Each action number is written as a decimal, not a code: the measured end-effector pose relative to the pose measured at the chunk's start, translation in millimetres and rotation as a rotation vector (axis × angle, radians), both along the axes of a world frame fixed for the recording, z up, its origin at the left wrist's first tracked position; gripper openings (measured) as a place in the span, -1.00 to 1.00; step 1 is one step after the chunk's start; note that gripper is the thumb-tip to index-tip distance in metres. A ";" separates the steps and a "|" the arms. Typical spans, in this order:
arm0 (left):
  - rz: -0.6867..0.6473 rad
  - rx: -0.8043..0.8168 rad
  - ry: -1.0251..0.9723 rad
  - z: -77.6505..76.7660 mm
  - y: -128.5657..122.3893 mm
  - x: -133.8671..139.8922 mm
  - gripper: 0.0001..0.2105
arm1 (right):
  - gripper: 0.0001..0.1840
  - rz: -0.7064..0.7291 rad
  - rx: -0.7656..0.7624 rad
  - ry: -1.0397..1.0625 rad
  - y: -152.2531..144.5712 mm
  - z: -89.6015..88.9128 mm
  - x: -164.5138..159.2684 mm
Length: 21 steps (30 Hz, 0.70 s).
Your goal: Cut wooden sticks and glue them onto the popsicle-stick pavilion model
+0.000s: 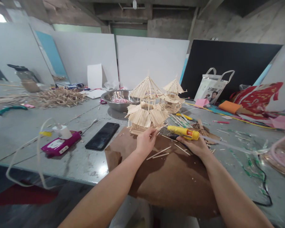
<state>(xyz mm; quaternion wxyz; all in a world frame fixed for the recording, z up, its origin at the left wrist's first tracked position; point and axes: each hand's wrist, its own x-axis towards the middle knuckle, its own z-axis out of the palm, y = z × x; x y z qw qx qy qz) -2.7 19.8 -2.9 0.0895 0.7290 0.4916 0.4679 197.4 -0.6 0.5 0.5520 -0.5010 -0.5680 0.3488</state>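
My left hand [146, 140] is closed in a pinch at the front of a pavilion model [147, 114] built of thin wooden sticks. A short wooden stick [161, 127] pokes out past its fingertips. My right hand [196, 146] grips a yellow hot glue gun [183, 132], its nozzle pointing left towards the model. A long clear glue stick [224, 142] trails from the gun's back end. Loose wooden sticks [160, 155] lie on the brown board [171, 183] below both hands. A second, smaller pavilion model [173, 98] stands behind on the right.
A black phone [102, 136] and a purple power strip [61, 144] with a white charger are on the left. Behind them are a metal bowl [120, 106] and a heap of sticks [59, 98]. Scraps, a black cable [264, 183] and a tote bag [211, 85] occupy the right.
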 end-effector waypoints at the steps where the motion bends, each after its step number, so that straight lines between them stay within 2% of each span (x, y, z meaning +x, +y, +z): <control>1: 0.003 0.003 0.000 -0.2 0.2 0.0 -0.81 | -0.65 -0.026 0.014 -0.036 -0.7 0.9 0.3; 12: 0.000 0.011 -0.021 1.6 -1.0 0.2 -0.82 | -0.59 -0.127 0.083 -0.315 4.0 -1.1 10.5; 21: 0.000 0.018 -0.056 0.4 1.1 0.4 -0.83 | -0.55 -0.198 0.085 -0.397 5.0 0.2 15.3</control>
